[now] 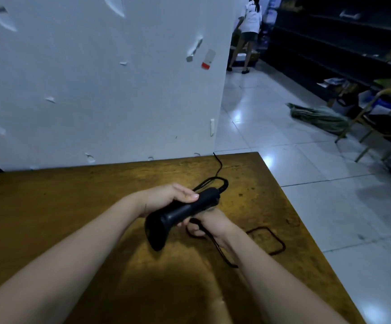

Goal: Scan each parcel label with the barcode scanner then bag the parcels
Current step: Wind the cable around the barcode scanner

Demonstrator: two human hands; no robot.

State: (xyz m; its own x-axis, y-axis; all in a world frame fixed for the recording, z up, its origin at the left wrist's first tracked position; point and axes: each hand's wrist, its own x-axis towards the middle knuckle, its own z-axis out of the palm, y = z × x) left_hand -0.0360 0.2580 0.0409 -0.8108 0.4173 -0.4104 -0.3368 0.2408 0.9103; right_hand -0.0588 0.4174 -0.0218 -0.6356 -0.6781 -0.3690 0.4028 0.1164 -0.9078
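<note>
The left hand (pixel 166 197) curls its fingers round the barcode scanner (pixel 180 212); the right hand (pixel 211 224) grips its cable (pixel 268 231), whose loops near the tabletop's (pixel 73 206) right edge might snag.

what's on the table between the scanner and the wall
Head view: only the black cable from the scanner, crossing the table to its far edge; otherwise bare wood.

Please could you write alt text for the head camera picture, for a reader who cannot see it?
Two bare hands hold a black barcode scanner above a wooden table: the left hand grips its body, the right hand below it holds its black cable, which loops over the table. No parcels are visible.
</note>
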